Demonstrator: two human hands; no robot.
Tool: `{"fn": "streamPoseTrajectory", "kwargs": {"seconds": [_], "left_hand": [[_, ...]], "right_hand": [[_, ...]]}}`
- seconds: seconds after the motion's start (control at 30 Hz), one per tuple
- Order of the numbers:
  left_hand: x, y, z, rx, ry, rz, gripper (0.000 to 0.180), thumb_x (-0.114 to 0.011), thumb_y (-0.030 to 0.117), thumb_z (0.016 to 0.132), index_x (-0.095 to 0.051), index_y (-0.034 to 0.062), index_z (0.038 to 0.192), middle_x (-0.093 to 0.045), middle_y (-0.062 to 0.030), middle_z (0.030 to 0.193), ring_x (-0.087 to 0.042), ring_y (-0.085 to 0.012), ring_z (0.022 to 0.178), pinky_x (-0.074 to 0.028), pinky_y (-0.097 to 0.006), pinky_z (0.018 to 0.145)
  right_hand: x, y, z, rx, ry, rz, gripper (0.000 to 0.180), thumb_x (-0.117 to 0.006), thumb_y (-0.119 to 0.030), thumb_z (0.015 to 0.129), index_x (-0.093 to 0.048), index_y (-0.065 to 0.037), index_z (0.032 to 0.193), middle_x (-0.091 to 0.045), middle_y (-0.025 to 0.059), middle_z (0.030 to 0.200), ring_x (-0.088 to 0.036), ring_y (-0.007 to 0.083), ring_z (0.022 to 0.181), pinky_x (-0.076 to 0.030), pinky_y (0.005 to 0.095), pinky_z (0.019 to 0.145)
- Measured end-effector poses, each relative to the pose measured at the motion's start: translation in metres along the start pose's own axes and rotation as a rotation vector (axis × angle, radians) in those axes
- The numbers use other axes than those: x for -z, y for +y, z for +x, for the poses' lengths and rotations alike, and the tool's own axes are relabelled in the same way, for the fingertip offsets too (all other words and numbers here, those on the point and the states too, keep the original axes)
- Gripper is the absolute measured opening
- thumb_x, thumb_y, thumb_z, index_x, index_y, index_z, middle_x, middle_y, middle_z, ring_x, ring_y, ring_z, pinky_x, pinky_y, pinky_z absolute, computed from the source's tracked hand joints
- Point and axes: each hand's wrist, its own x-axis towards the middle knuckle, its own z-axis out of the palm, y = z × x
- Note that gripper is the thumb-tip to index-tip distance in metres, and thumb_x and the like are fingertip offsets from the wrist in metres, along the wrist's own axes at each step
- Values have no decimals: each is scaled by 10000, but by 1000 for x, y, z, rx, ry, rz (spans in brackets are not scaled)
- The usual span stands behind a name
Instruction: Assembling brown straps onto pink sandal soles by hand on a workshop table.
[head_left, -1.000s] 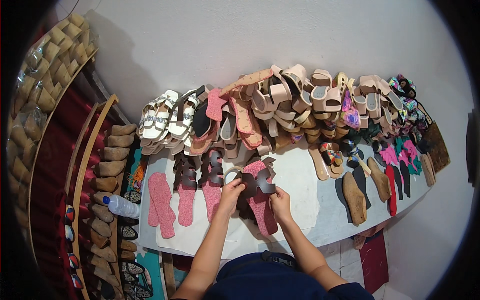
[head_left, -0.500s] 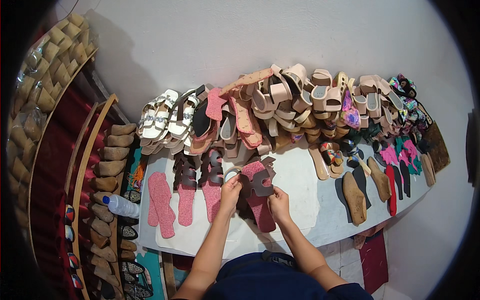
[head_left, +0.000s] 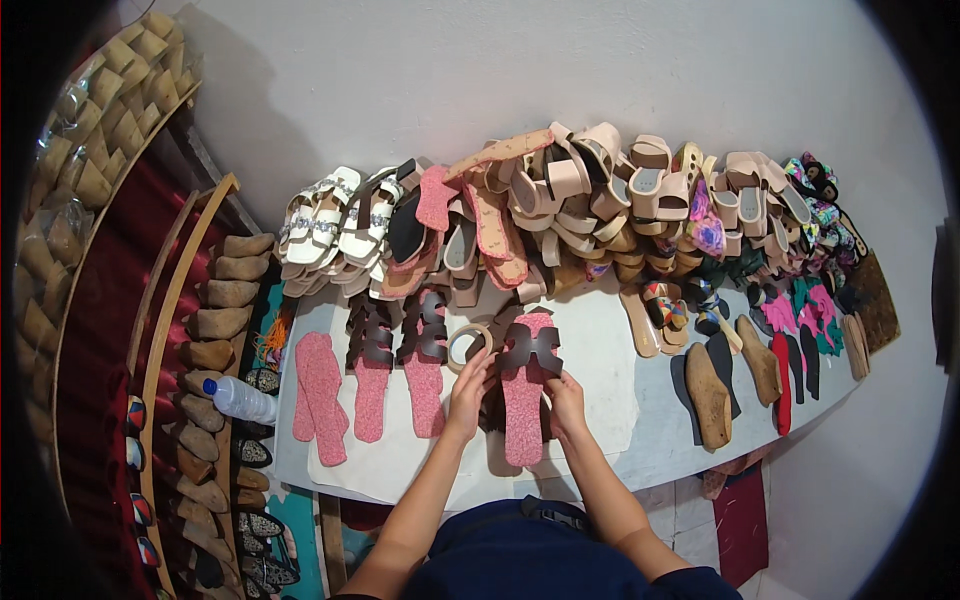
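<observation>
Between my hands, over the table's front, is a pink speckled insole (head_left: 523, 420) with a dark brown cut-out sandal upper (head_left: 530, 347) laid across its front part. My left hand (head_left: 468, 398) is closed at the upper's left edge, with its fingertips partly hidden. At the opposite edge, my right hand (head_left: 567, 402) pinches the upper beside the insole. More dark brown pieces lie beneath, mostly covered. A roll of tape (head_left: 468, 348) rests just beyond my left fingers. To the left lie two pink insoles with brown uppers (head_left: 372, 390), (head_left: 426, 385) and a bare pair of insoles (head_left: 322, 400).
A heap of beige sandals (head_left: 590, 185) and white sandals (head_left: 318, 225) lines the wall. On the right lie wooden shoe lasts (head_left: 708, 400), dark sole pieces and a red strip (head_left: 780, 380). A plastic bottle (head_left: 245, 403) and racks of lasts (head_left: 220, 322) stand left.
The brown upper, earlier held tilted above the insole, now lies straighter across it, its edges bent down. The insole has turned upright in view. My left hand has shifted off the tape roll.
</observation>
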Motion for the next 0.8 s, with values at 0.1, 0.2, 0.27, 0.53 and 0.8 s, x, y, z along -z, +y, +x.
{"fn": "streamPoseTrajectory", "kwargs": {"seconds": [0.1,0.2,0.27,0.53,0.8], "left_hand": [[5,-12,-11,-26,33,207,445,-394,178,874,-270,51,1281,-381,-116,1241,-394,-165,1103,-313,-302,911],[1,-22,-18,155,11,289,426,-482,133,844,-325,66,1235,-512,-47,1065,-510,-78,885,-426,-207,699],[4,-28,-19,218,-10,283,385,-480,132,845,-352,65,1202,-527,-32,1018,-512,-68,854,-424,-200,680],[19,-33,-24,15,76,428,309,-452,50,839,-410,26,1144,-547,-39,965,-494,-69,836,-386,-201,715],[19,-34,-29,95,103,604,358,-444,161,871,-392,-28,1170,-521,-40,1000,-459,-63,875,-366,-205,773]], "right_hand": [[14,5,5,-72,-12,-46,251,-427,1,748,-537,22,972,-580,60,916,-529,114,817,-383,249,791],[18,11,4,-80,-54,43,229,-429,-13,766,-539,16,965,-580,60,910,-524,109,808,-389,255,778],[22,17,5,-45,-104,-172,264,-416,-28,788,-523,12,1026,-577,77,947,-526,128,849,-388,270,799],[28,-17,-10,330,-335,-666,682,-399,-13,653,-200,-38,1304,-260,180,1314,-219,285,1238,-176,346,1010],[13,-47,17,714,-253,-963,285,-460,-137,806,-517,-44,1069,-503,121,1107,-378,287,1128,-275,362,949]]}}
